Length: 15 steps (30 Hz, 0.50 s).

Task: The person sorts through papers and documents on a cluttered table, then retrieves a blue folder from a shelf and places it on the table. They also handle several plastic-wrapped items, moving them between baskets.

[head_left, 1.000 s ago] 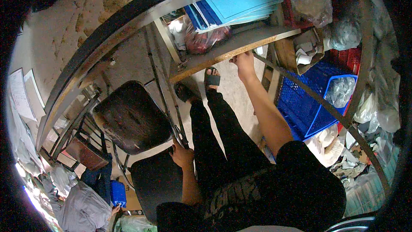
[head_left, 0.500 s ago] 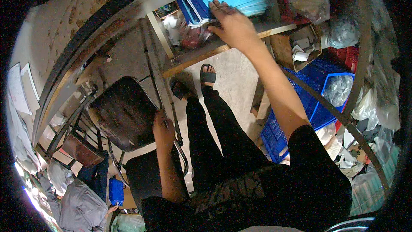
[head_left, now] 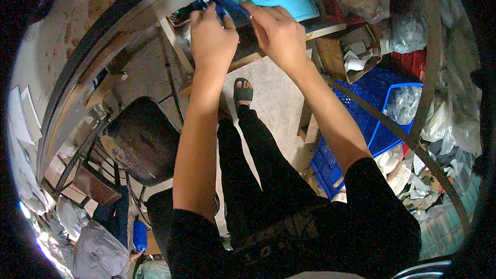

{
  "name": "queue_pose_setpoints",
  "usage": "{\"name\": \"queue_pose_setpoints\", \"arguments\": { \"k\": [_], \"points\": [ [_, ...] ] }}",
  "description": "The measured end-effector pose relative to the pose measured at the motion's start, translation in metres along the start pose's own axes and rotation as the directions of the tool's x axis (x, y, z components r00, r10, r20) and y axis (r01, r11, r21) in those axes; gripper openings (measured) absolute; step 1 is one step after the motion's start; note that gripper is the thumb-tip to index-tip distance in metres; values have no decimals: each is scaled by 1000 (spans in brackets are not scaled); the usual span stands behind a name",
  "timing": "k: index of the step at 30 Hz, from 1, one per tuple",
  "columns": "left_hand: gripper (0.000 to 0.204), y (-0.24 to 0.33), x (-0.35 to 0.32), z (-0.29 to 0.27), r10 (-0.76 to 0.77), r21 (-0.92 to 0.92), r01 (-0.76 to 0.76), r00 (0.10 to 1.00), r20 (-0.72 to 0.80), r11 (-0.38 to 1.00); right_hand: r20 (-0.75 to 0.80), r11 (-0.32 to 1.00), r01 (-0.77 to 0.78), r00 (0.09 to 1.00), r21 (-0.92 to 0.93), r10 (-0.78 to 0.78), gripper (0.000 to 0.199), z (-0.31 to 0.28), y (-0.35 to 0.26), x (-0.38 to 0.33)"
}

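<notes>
Shelf (head_left: 327, 31): blue folder (head_left: 229, 4) prob. btwn fingers (head_left: 262, 15)

A printed black T-shirt (head_left: 310, 237) tops black trousers (head_left: 274, 160) and a dark sandal (head_left: 244, 94).

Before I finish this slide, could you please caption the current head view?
Left hand and right hand reach over blue papers on a wood-edged shelf, a blue crate to the right.

Folder (head_left: 306, 4) — light blue, crate (head_left: 330, 168) — blue
</notes>
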<state>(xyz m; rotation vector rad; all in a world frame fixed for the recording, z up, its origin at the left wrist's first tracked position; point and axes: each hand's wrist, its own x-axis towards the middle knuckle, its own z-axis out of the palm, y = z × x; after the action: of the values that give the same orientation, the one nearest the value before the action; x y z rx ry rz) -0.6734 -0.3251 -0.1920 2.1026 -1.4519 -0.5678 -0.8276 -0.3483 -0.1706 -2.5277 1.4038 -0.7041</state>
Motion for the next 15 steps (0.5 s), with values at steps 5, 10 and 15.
{"name": "queue_pose_setpoints", "arguments": {
  "k": [5, 10, 15],
  "points": [
    [42, -3, -8, 15, 219, 470, -248, 969, 116, 847, -2, 989, 133, 991, -59, -133, 43, 11, 21, 0],
    [25, -11, -8, 15, 248, 605, -281, 959, 140, 745, 98, 975, 146, 986, -168, -131, 51, 28, 31, -12],
    [24, 0, -20, 7, 220, 551, -271, 963, 158, 789, 308, 991, 85, 950, -99, -51, 58, 26, 37, -14]
  ]
}}
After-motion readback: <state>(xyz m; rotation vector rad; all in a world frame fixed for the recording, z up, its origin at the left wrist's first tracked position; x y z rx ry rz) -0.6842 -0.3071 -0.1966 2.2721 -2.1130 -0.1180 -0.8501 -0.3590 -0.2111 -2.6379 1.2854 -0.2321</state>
